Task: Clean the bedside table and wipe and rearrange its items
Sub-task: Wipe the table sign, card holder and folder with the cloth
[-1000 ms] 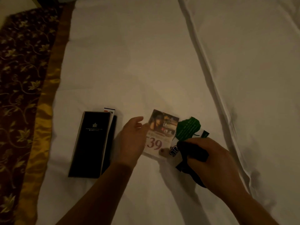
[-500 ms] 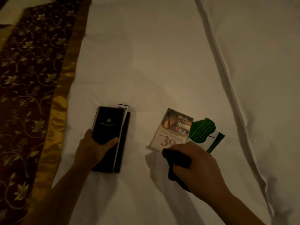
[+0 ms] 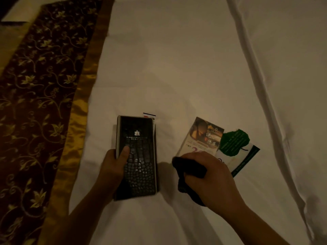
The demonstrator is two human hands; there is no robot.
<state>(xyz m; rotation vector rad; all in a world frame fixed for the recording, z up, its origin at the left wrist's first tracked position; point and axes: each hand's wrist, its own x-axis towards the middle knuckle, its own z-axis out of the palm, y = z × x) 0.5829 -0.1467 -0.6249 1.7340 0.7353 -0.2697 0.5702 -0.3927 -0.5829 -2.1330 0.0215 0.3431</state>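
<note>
- The left hand [image 3: 113,167], at lower centre of the frame, has its fingers closed around the lower left edge of a black folder [image 3: 137,156], thumb pressed flat on the cover.
- The folder lies lengthwise on the white bed sheet [image 3: 177,68]; its cover has a scaly embossed texture and a small pale crest with lettering near the top.
- A white card [image 3: 149,115] with a dark stripe pokes out from behind the folder's upper right corner.
- The right hand [image 3: 210,177], at lower right of centre, has its fingers clenched around a dark cloth [image 3: 190,169], which bunches out at the front of the fist and hangs below it.
- Just beyond the right hand lies a printed leaflet [image 3: 203,135] with a photo and red numerals, its lower edge partly hidden by the hand.
- A green leaf-shaped card [image 3: 234,142] overlaps the leaflet's right edge and rests on a white card with a green border [image 3: 247,156].
- The folder and the leaflet lie near each other but apart.
- A dark red bed runner [image 3: 35,85] with gold leaf patterns and a gold edge covers the left of the frame.
</note>
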